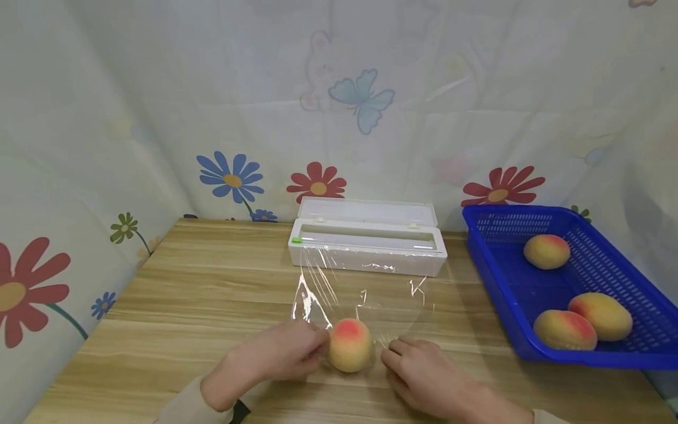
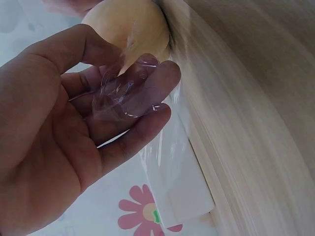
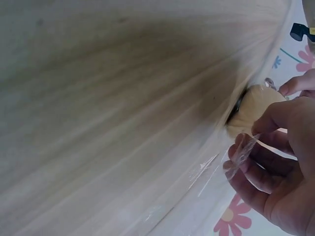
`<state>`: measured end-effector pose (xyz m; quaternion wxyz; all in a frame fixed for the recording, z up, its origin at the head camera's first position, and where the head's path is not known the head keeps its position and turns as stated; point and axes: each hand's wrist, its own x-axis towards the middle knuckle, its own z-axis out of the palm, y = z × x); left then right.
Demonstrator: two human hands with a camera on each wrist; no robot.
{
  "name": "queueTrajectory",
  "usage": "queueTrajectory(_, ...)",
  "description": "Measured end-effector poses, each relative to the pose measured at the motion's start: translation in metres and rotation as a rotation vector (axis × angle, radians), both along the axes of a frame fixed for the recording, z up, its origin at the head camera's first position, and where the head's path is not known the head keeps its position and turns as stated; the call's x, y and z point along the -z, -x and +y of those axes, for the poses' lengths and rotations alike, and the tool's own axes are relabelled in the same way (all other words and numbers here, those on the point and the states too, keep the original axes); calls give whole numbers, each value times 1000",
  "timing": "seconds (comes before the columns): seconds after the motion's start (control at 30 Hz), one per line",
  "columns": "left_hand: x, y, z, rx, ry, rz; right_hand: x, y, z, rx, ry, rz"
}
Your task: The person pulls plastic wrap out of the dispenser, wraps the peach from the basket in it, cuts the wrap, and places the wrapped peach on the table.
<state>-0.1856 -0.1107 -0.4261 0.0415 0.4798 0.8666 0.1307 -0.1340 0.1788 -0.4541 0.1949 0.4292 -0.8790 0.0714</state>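
Red-blushed yellow fruit [image 1: 351,348] sits at the near side of the wooden table [image 1: 212,282], between my hands — right beside my left hand [image 1: 288,350], the nearer, with my right hand [image 1: 426,376] slightly apart. Each pinches clear cling film [image 1: 389,300]. The fruit's blush faces up and away, toward the white dispenser box [image 1: 365,262] — long axis unclear.

Pale creased backdrop [image 1: 212,70], red flowers [image 1: 318,188], blue flowers [image 1: 231,179], light-blue butterfly [image 1: 362,100], wood-grain tabletop [image 1: 212,282] below
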Motion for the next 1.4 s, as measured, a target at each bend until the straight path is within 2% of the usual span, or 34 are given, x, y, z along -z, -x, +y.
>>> queueTrajectory(0.23,3,2,-4,30,-53,42,-4,3,4,3,9,-1)
queueTrajectory(0.33,4,1,-5,20,-43,31,-5,2,5,2,8,0)
queueTrajectory(0.47,5,-1,-3,-57,-46,24,-5,2,5,-10,-1,16)
queueTrajectory(0.57,6,-1,2,-131,-91,27,-4,2,5,-12,-17,35)
queueTrajectory(0.63,7,0,8,-153,-116,30,-3,2,5,-6,-31,49)
queueTrajectory(0.8,11,5,21,-93,-107,41,-3,0,5,14,-59,68)
queueTrajectory(1.1,12,8,28,-7,-80,19,-1,-1,3,-6,-98,81)
queueTrajectory(1.27,7,10,30,-18,-74,6,0,-4,3,-21,-102,65)
queueTrajectory(1.4,1,11,33,-36,-117,-13,1,-5,3,-15,-130,69)
